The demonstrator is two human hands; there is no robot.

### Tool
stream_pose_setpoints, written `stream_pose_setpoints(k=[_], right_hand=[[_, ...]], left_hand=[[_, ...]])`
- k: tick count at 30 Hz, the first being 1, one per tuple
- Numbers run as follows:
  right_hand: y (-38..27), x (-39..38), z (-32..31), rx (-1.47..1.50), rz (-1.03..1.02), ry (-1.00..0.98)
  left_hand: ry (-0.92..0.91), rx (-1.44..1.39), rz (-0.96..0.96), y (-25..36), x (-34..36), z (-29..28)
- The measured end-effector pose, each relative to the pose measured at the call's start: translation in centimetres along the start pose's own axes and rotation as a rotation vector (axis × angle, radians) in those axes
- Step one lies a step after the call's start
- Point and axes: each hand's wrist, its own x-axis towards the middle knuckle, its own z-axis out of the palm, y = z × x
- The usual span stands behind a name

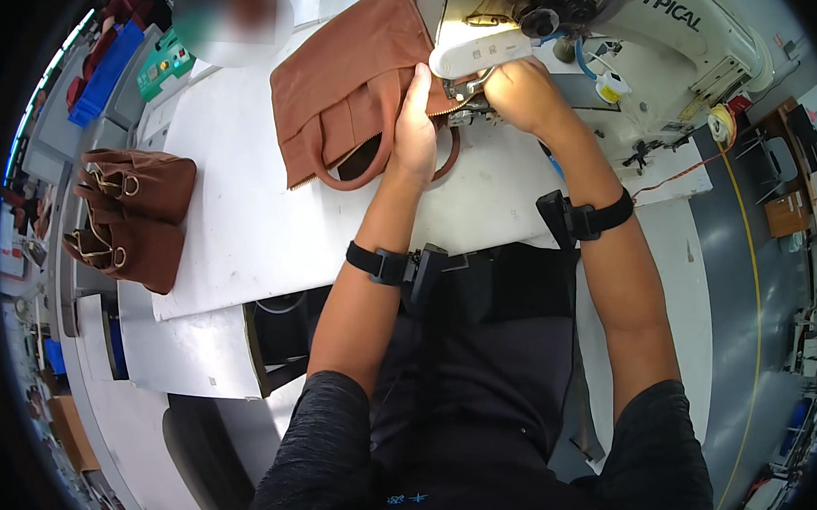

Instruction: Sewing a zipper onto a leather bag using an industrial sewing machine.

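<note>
A brown handbag [344, 76] lies tilted on the white sewing table, its looped handles hanging toward me and a zipper along its opening. My left hand [416, 143] grips the bag's right side by the handle, one digit stretched along the outside; its other fingers are hidden behind the leather. The bag's zippered edge reaches the presser foot [461, 90] of the sewing machine [678, 57]. My right hand [525, 97] is curled close to the presser foot, at the right of the needle area. Whatever its fingers hold is hidden. A white elongated lamp [482, 54] partly covers the stitching spot.
Two brown handbags [147, 214] stand at the table's left edge. Beyond them are a green box [164, 65] and a blue bin [106, 73]. A person with a blurred head is at the far left. A thread spool [611, 86] sits by the machine.
</note>
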Motion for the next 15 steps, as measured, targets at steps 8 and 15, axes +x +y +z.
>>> stream_pose_setpoints(k=[8,15], right_hand=[[-1.8,0.5,1.0,0.229,0.328,0.187],[-2.5,0.7,3.0,-0.076,0.256,0.598]], left_hand=[[-0.062,0.050,-0.069,0.7,0.6,-0.8],[0.093,0.334,0.058,1.3,-1.6,0.6]])
